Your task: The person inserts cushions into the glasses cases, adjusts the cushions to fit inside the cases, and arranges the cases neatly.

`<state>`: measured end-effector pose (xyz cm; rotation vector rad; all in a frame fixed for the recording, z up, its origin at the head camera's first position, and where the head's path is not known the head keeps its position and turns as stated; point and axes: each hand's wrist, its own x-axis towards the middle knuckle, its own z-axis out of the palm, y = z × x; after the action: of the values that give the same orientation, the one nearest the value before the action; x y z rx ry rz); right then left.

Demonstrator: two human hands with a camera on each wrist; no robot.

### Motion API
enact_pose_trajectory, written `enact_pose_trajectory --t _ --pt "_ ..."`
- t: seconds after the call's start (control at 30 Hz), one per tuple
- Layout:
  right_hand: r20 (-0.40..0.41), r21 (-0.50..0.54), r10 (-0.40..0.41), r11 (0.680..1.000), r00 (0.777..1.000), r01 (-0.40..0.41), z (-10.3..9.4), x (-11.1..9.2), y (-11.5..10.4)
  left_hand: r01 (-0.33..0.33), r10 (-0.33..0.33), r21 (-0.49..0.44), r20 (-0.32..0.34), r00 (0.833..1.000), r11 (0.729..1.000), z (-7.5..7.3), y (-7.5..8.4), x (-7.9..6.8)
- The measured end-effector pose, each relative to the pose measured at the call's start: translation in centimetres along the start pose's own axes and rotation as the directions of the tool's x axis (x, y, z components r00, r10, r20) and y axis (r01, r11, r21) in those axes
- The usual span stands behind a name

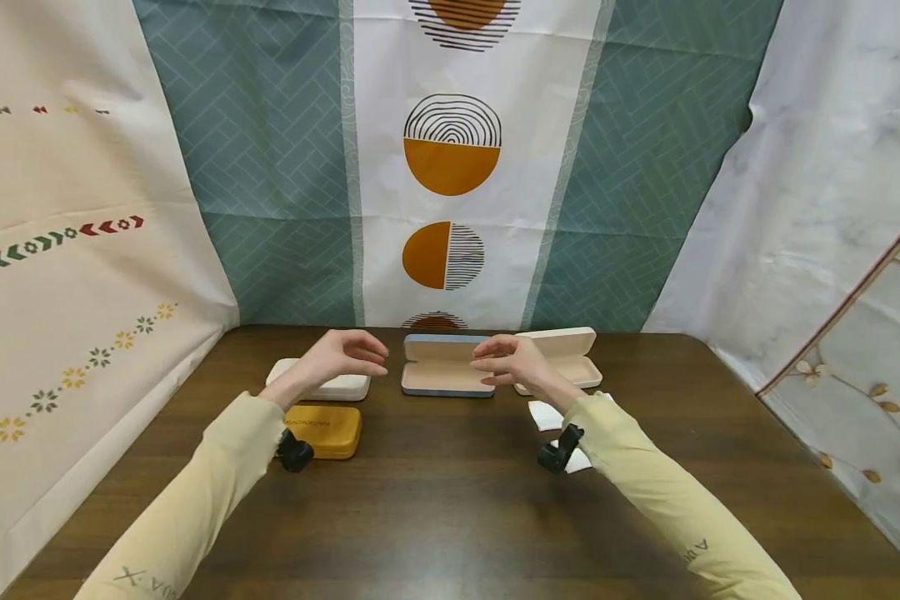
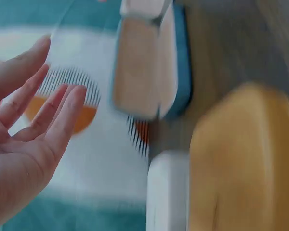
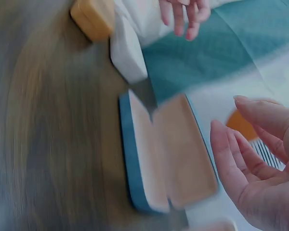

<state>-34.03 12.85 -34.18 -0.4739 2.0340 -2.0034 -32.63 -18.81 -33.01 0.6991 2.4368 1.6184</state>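
My left hand (image 1: pixel 345 357) is raised with relaxed fingers and holds nothing. Below it, in the head view, a closed white glasses case (image 1: pixel 348 387) lies behind a closed mustard-yellow glasses case (image 1: pixel 333 433). An opened blue glasses case (image 1: pixel 444 381) with a beige lining stands between the hands at the back of the table, its inside bare in the right wrist view. My right hand (image 1: pixel 516 362), also relaxed and holding nothing, overlaps this case's right edge in the head view. Beside it sits an opened cream glasses case (image 1: pixel 576 343), partly hidden by the hand.
White cloths (image 1: pixel 544 414) lie on the brown wooden table (image 1: pixel 435 500), partly hidden under the right forearm. Patterned fabric (image 1: pixel 270 150) hangs behind the table's back edge, with more fabric along both sides. A black wrist camera (image 1: pixel 294 452) hangs beneath the left sleeve.
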Motion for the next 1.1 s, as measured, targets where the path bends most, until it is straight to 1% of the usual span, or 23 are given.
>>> enact_pose_trajectory --t 0.07,0.17,0.23,0.37,0.57,0.7,0.8,0.87,1.0,1.1 --pt "-0.026 -0.021 -0.002 1.0 1.0 0.002 -1.7 -0.7 0.0 -0.022 0.023 -0.031 0.044 0.999 0.999 2.0 0.3 1.2" --pt "-0.045 -0.049 -0.01 0.999 0.999 0.008 -4.0 -1.5 0.2 -0.041 0.049 -0.095 0.087 0.995 0.995 4.7 0.6 2.8" --pt "-0.054 -0.077 -0.012 0.997 0.998 0.008 -5.4 -2.1 0.4 -0.046 0.062 -0.141 0.106 0.992 0.989 6.3 0.8 3.8" --pt "-0.09 -0.117 -0.006 0.993 0.996 -0.004 -7.8 -3.6 1.0 -0.036 0.065 -0.212 0.131 0.989 0.977 9.5 1.4 5.5" --pt "-0.161 -0.187 0.01 0.982 0.987 -0.041 -11.0 -5.9 1.8 -0.001 0.052 -0.312 0.154 0.987 0.95 14.9 1.9 7.1" --pt "-0.175 -0.24 0.013 0.969 0.985 -0.056 -12.9 -7.2 2.6 0.01 0.052 -0.346 0.167 0.985 0.938 18.3 1.8 7.7" --pt "-0.171 -0.301 0.011 0.951 0.985 -0.063 -14.3 -8.2 3.2 0.022 0.041 -0.34 0.178 0.983 0.94 20.5 1.7 8.1" --pt "-0.17 -0.36 0.011 0.93 0.985 -0.072 -15.0 -8.8 3.5 0.029 0.028 -0.305 0.182 0.983 0.952 21.8 1.6 8.3" --pt "-0.141 -0.47 0.028 0.878 0.99 -0.092 -16.4 -10.0 3.9 0.014 0.011 -0.158 0.158 0.987 0.987 23.4 1.4 8.7" --pt "-0.108 -0.526 0.049 0.845 0.993 -0.099 -17.3 -10.8 4.3 0.012 -0.005 -0.049 0.139 0.99 0.999 24.2 1.4 8.9"
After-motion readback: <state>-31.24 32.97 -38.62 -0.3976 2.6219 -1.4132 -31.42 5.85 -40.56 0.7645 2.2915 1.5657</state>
